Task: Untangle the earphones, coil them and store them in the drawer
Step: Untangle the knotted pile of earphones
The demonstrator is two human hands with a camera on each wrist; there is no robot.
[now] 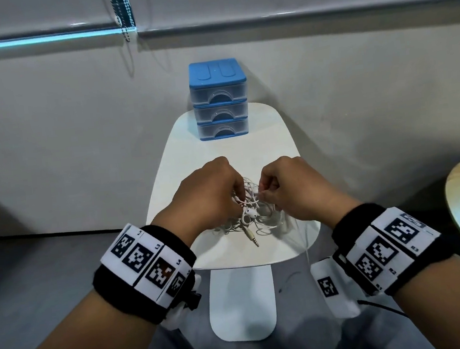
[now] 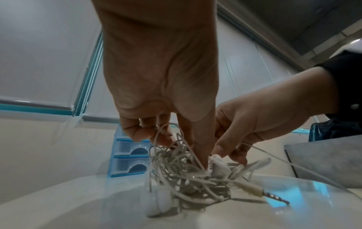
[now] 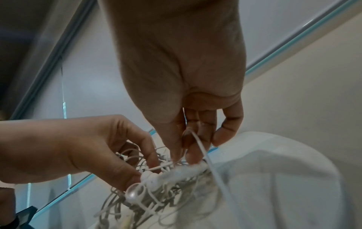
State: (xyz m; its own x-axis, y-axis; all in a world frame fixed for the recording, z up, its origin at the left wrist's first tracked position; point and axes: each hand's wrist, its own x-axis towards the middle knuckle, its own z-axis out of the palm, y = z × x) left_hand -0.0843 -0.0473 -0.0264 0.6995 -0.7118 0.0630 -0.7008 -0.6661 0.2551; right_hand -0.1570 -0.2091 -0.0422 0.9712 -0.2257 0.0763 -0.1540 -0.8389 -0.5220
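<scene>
Head view: left hand and right hand pinch tangled earphones on table (untangling stage); next, tease plug free.

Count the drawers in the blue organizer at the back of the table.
3, stacked in the blue organizer: top drawer, middle drawer, bottom drawer. All appear closed. The left wrist view shows only the lower two.
</scene>
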